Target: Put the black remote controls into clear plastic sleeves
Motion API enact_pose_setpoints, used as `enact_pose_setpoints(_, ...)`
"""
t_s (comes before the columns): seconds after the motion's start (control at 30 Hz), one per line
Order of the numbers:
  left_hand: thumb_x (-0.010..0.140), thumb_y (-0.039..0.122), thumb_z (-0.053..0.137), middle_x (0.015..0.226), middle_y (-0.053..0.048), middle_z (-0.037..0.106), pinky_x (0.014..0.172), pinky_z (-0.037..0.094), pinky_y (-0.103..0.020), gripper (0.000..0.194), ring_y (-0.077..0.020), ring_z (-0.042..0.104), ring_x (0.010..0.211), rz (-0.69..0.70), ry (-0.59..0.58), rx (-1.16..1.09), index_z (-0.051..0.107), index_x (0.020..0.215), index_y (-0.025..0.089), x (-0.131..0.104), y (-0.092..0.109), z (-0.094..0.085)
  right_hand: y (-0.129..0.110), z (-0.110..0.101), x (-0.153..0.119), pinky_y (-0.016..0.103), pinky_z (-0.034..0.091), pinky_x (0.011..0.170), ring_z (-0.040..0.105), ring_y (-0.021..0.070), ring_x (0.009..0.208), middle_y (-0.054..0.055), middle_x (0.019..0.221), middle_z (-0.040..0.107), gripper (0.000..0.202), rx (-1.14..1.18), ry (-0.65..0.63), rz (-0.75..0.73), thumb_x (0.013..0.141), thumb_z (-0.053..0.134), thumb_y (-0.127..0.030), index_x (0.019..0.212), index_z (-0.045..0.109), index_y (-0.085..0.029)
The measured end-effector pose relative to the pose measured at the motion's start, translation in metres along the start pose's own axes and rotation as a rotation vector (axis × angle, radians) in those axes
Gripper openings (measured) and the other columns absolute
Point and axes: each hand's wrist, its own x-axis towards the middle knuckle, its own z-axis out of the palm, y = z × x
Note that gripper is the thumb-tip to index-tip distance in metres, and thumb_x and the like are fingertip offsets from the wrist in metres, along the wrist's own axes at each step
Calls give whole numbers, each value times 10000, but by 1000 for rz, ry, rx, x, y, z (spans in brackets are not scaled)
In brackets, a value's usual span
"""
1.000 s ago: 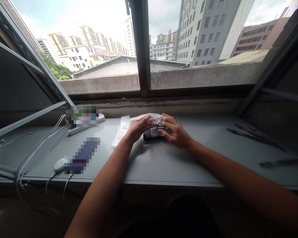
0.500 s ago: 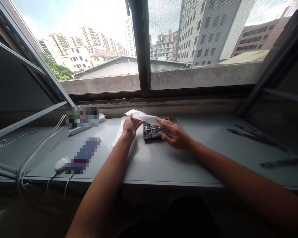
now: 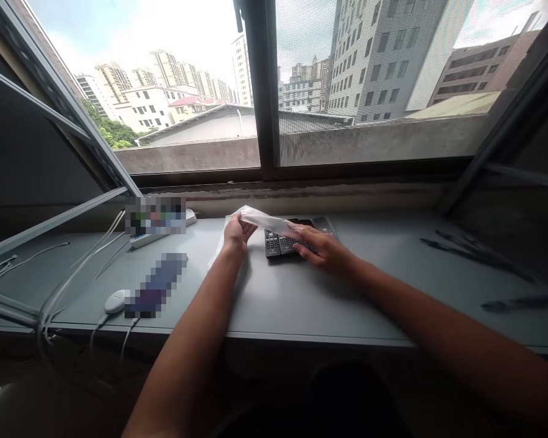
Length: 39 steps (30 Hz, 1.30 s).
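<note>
A thin, translucent white plastic sleeve (image 3: 263,220) is stretched between my hands above the desk. My left hand (image 3: 237,234) is closed on its left end, thumb at the upper edge. At the other end, the fingers of my right hand (image 3: 323,248) are closed on the plastic, and their tips look pinkish through it. Black remote controls (image 3: 273,244) lie side by side on the desk, beneath the sleeve and partly covered by my right hand. More of the thin white plastic (image 3: 216,250) lies on the desk beside my left wrist.
On the grey desk (image 3: 292,304), a blurred-out phone-like object (image 3: 158,286) and a white rounded device (image 3: 116,302) with cables lie left. A power strip (image 3: 162,234) stands behind them. Dark pen-like items (image 3: 466,255) lie right. Metal frames (image 3: 86,140) flank the window.
The sleeve's left end has come down slightly and the sleeve looks narrower and more stretched. Both hands keep nearly the same places. The whole view has shifted a little.
</note>
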Motion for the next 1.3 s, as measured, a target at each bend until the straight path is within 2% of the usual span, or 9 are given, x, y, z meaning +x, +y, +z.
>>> enact_pose_setpoints(0.17, 1118, 326, 559, 974, -85, 816, 887, 646, -288, 216, -168, 803, 896, 38, 57, -48, 701, 1165, 171, 0, 3, -2, -3, -1, 1, 532, 494, 1281, 554, 302, 1556, 63, 1654, 604, 554, 1, 21, -17, 1100, 591, -257, 1649, 570, -328)
enact_pose_setpoints(0.33, 1128, 379, 539, 1111, -117, 818, 899, 637, -298, 274, -193, 801, 1016, 72, 22, -62, 702, 1183, 165, -2, 2, -2, -7, -3, 3, 542, 497, 1275, 570, 315, 1538, 64, 1645, 613, 545, 36, 49, -14, 1093, 598, -243, 1632, 595, -319)
enact_pose_setpoints(0.4, 1120, 461, 537, 1183, -133, 811, 862, 633, -299, 356, -212, 792, 1060, 82, -52, -19, 718, 1181, 162, -4, 1, -1, -8, -3, 3, 536, 498, 1269, 586, 314, 1520, 43, 1661, 598, 499, 67, 54, 20, 1099, 572, -238, 1583, 649, -337)
enact_pose_setpoints(0.53, 999, 611, 701, 1227, -148, 809, 630, 534, -215, 486, -225, 771, 1040, 30, -366, 108, 755, 1188, 167, -15, -4, 3, -9, -1, 2, 531, 495, 1265, 617, 293, 1489, 3, 1608, 652, 512, 167, 71, 98, 1111, 511, -227, 1581, 642, -382)
enact_pose_setpoints(0.67, 900, 505, 854, 1253, -144, 800, 505, 424, -192, 435, -171, 733, 893, -35, -525, 92, 766, 1158, 166, -25, -8, 9, -12, 0, 1, 532, 443, 1303, 601, 296, 1509, -14, 1570, 685, 507, 212, 74, 110, 1108, 539, -245, 1581, 640, -398)
enact_pose_setpoints(0.8, 865, 387, 893, 1202, -132, 794, 505, 437, -186, 390, -134, 702, 812, -37, -486, 30, 776, 1158, 157, -24, -8, 8, -15, -1, 2, 519, 464, 1283, 633, 305, 1472, 21, 1556, 696, 471, 234, 92, 111, 1107, 571, -273, 1561, 664, -361)
enact_pose_setpoints(1.03, 877, 289, 869, 1055, -108, 763, 498, 468, -171, 297, -150, 734, 847, -53, -412, -114, 770, 1111, 134, -20, -6, 8, -17, 1, 4, 508, 494, 1252, 671, 314, 1421, 73, 1519, 720, 400, 210, 133, 102, 1080, 650, -331, 1472, 729, -305)
enact_pose_setpoints(1.2, 882, 223, 846, 948, -69, 727, 414, 369, -149, 212, -95, 680, 712, -57, -321, -213, 748, 1046, 130, -18, -2, 9, -18, -12, 6, 512, 597, 1115, 732, 305, 1258, 81, 1245, 817, 224, 81, 295, 69, 1083, 652, -332, 1227, 819, -298)
enact_pose_setpoints(1.3, 880, 221, 851, 929, -67, 720, 386, 327, -140, 230, -73, 651, 661, -80, -304, -253, 739, 1056, 123, -17, 0, 7, -5, -27, 6, 548, 603, 1090, 727, 320, 1203, 85, 1163, 818, 196, -70, 353, 65, 1079, 657, -342, 1182, 819, -298)
